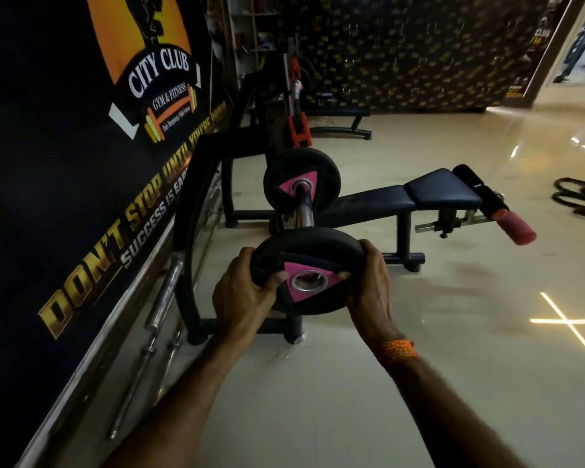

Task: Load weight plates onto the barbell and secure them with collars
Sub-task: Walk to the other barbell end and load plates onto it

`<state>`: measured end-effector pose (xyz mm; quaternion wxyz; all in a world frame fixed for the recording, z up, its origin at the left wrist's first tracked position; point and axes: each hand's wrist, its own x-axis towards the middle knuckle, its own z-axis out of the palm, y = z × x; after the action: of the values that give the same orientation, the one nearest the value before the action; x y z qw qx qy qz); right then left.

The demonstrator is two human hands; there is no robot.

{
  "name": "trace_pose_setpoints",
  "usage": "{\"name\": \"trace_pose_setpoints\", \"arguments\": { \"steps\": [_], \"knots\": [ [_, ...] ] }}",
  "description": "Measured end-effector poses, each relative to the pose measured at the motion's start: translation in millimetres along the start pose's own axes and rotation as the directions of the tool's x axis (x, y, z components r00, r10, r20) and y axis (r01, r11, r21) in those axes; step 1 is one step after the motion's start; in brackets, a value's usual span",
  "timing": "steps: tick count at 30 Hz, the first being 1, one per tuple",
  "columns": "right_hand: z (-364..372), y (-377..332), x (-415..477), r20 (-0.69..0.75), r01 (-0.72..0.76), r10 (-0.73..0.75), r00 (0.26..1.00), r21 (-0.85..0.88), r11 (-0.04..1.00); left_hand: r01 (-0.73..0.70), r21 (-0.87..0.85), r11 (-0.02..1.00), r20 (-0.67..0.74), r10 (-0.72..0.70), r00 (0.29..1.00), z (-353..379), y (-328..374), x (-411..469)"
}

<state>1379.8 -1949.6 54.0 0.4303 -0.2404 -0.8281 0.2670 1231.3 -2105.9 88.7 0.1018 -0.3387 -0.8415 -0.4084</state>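
Note:
I hold a black weight plate with a pink triangle and a steel-ringed centre hole in front of me. My left hand grips its left rim and my right hand grips its right rim. Just beyond it the chrome barbell runs away from me on a black rack, its near end hidden behind the held plate. A second black plate with the same pink triangle sits on the bar further along. No collar is visible.
A black bench with a red foam roller stands to the right of the rack. Spare chrome bars lie along the wall base at left. Black battle ropes lie on the tiled floor at far right.

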Motion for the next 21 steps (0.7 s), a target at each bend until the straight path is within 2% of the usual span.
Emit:
{"name": "trace_pose_setpoints", "arguments": {
  "steps": [14, 19, 21],
  "knots": [
    [30, 29, 38, 0.027, -0.056, 0.056, 0.998, -0.016, 0.998, 0.040, -0.031, 0.999, 0.028, -0.039, 0.999, 40, -22, 44],
    [52, 39, 87, 0.012, -0.013, 0.014, 1.000, -0.105, 0.994, -0.188, -0.023, 0.982, -0.010, 0.187, 0.982, 69, -21, 91],
    [62, 46, 106, 0.030, 0.019, -0.015, 0.999, -0.156, 0.988, -0.232, -0.037, 0.972, 0.002, 0.232, 0.973, 78, -24, 113]
  ]
}}
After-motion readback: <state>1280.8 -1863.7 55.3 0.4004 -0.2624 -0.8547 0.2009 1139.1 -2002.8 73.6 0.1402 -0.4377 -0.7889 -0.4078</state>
